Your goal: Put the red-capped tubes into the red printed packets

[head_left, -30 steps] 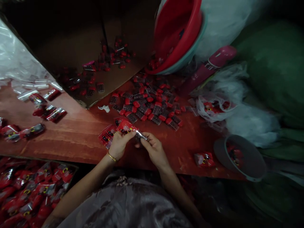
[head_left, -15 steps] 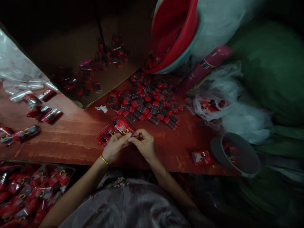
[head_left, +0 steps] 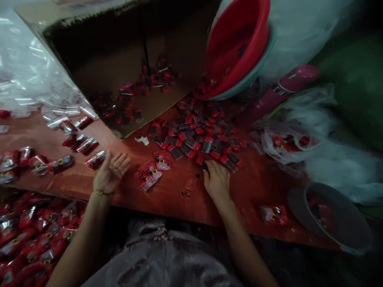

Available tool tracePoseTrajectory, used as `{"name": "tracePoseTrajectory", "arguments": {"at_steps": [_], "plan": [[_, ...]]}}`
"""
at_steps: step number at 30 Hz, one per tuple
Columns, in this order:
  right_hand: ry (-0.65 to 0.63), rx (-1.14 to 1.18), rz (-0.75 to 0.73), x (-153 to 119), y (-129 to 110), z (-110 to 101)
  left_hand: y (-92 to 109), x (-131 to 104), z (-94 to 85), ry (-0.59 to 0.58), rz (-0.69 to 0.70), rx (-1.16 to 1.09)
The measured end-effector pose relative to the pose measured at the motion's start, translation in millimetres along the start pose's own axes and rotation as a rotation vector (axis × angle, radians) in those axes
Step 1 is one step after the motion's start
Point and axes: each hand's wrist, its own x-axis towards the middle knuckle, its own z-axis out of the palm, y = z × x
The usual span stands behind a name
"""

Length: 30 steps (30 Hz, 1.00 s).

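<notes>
My left hand (head_left: 110,173) is palm up over the table with its fingers spread and nothing in it. Beside its fingertips lies a wrapped red packet (head_left: 95,159). My right hand (head_left: 217,181) reaches to the front edge of a heap of small clear containers with red caps (head_left: 191,133). Its thumb and fingers close on one red-capped container (head_left: 200,160), partly hidden by them. Between my hands lie red printed cards (head_left: 148,174), with another red card (head_left: 163,160) at their upper right.
A cardboard box (head_left: 161,107) on its side holds more containers. Red basin (head_left: 263,44) leans behind the heap, beside a magenta flask (head_left: 278,91). Wrapped packets (head_left: 61,163) lie left, with many in a carton (head_left: 32,235) below. A grey tub (head_left: 338,223) stands right.
My hands have parted from their shared hold. The left moved left and opened, with a wrapped packet now lying by it; the right moved right to the heap. The view shifted slightly left.
</notes>
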Motion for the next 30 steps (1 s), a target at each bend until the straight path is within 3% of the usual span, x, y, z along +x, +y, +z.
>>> {"name": "tracePoseTrajectory", "arguments": {"at_steps": [2, 5, 8, 12, 16, 19, 22, 30], "plan": [[0.026, 0.015, -0.003, -13.3, -0.6, 0.4, -9.4, 1.3, 11.6, -0.053, 0.25, 0.291], [0.066, 0.031, 0.009, -23.8, -3.2, 1.3, -16.9, 20.8, 34.5, -0.092, 0.714, 0.94], [0.089, 0.009, 0.015, -24.9, -4.1, 2.7, -15.0, 53.1, 52.2, -0.083, 0.929, 1.42], [0.069, 0.012, 0.018, -23.3, -3.9, 2.2, -11.6, 69.9, 63.3, -0.082, 0.957, 1.731], [0.061, 0.032, 0.038, -22.8, -3.3, 0.6, -18.3, 42.1, 68.9, -0.016, 1.039, 1.771], [0.063, 0.057, 0.043, -22.5, -3.0, 0.3, -32.0, 20.7, 71.5, -0.2, 1.067, 1.8], [0.067, 0.058, 0.045, -22.1, -3.2, 0.0, -45.7, 15.6, 72.4, -0.411, 0.971, 1.857], [0.058, 0.078, 0.067, -21.8, -5.8, -3.3, -59.8, 22.3, 66.1, -0.399, 0.964, 1.818]]}}
